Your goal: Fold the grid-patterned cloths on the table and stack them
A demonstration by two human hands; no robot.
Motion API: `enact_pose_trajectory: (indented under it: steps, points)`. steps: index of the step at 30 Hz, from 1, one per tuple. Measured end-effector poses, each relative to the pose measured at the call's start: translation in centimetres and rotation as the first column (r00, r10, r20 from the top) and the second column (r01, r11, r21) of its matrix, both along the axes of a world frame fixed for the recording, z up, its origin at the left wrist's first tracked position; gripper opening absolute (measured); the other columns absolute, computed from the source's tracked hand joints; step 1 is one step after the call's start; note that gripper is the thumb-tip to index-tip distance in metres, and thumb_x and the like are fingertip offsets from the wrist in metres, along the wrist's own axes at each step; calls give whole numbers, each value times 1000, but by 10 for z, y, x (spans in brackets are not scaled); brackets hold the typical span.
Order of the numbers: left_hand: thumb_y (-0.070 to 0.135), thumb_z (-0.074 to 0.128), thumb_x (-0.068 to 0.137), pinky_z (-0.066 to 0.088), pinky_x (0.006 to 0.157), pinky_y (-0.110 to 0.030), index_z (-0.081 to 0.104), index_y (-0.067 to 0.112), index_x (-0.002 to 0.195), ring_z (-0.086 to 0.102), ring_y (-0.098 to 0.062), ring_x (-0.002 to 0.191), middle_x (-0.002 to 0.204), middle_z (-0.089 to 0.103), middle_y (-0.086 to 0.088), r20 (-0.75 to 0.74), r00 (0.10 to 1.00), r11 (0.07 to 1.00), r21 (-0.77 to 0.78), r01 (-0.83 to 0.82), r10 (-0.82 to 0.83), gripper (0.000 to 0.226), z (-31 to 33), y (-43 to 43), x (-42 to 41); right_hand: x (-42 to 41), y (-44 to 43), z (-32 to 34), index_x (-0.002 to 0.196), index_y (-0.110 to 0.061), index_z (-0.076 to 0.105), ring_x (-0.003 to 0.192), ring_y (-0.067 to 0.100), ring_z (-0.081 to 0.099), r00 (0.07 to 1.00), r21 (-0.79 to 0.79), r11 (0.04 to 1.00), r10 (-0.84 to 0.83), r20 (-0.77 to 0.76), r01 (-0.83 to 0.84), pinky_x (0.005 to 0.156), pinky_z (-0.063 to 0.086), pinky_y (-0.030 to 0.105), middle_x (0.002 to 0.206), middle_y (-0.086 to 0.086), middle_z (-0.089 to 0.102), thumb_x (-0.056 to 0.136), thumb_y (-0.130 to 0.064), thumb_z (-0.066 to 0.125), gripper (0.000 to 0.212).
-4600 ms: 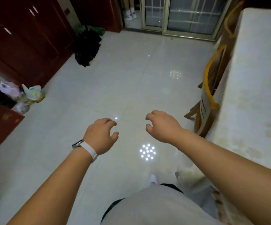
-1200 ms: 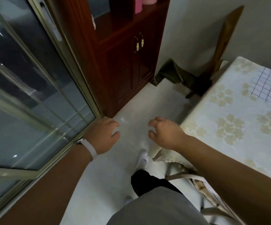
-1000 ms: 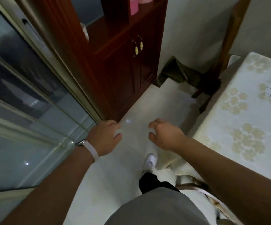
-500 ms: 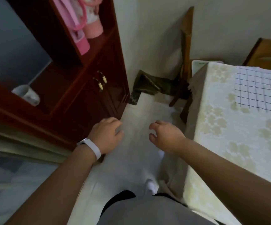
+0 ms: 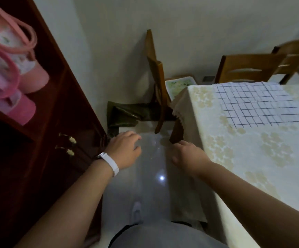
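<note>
A white cloth with a dark grid pattern (image 5: 256, 104) lies spread flat on the far part of the table (image 5: 263, 158), which wears a cream floral tablecloth. My left hand (image 5: 125, 151), with a white wristband, hangs over the floor with loosely curled fingers and holds nothing. My right hand (image 5: 188, 154) hovers beside the table's left edge, fingers relaxed and empty. Both hands are well short of the cloth.
A dark red cabinet (image 5: 43, 149) stands close on the left, with pink containers (image 5: 14, 77) on its shelf. Wooden chairs (image 5: 155, 81) stand at the table's far end, one (image 5: 252, 68) behind it. A dark green bag (image 5: 125, 113) lies on the tiled floor (image 5: 145, 176) by the wall.
The view has swung right from the glass door and cabinet toward the table, bringing the grid cloth into fuller view. Both hands keep their relaxed pose in front of me.
</note>
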State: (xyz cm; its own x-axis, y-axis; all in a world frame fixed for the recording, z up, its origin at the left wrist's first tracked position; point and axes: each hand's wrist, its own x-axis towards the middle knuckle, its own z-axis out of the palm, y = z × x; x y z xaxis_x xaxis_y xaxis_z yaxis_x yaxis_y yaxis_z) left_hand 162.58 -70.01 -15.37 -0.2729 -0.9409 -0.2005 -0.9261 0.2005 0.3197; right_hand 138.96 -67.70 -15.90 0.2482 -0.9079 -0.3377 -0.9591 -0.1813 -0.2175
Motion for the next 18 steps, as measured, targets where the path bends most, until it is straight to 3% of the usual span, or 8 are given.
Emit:
enact_pose_trajectory:
  steps: [6, 18]
  points:
    - [30, 48, 91, 36, 102, -36, 49, 22, 135, 40, -20, 127, 142, 44, 3, 7, 982, 982, 25, 186, -186, 44, 2, -75, 7, 5, -35, -4, 118, -19, 56, 108, 30, 57, 982, 21, 982, -188, 0, 188, 86, 50, 37, 114, 6, 55, 92, -40, 49, 34]
    - [32, 48, 93, 37, 104, -37, 48, 25, 135, 40, -17, 129, 141, 44, 5, 30, 891, 892, 35, 451, -452, 43, -7, -187, -67, -51, -87, -21, 118, -20, 60, 108, 30, 59, 841, 16, 844, -536, 82, 536, 85, 50, 38, 117, 8, 58, 91, -36, 50, 33]
